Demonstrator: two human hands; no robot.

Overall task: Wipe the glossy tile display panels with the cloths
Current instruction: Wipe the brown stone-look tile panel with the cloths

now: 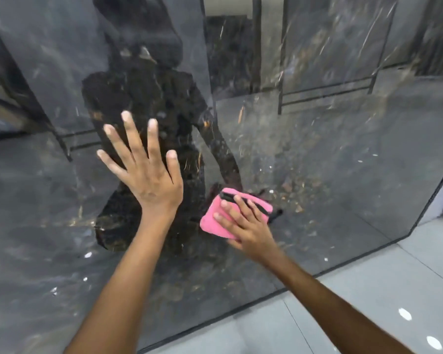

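Note:
A large glossy dark marble tile panel (317, 175) stands upright in front of me and fills most of the view. My left hand (143, 169) lies flat against it with the fingers spread straight. To its right and lower, my right hand (246, 223) presses a folded pink cloth (215, 218) with a black edge onto the panel, fingers laid straight over the cloth. The panel mirrors a dark figure and other display racks.
The panel's dark lower edge (241, 312) runs diagonally above a light grey tiled floor (356, 302) at the bottom right. Its right edge (430, 198) ends beside a white wall strip. Bright ceiling-light reflections dot the floor.

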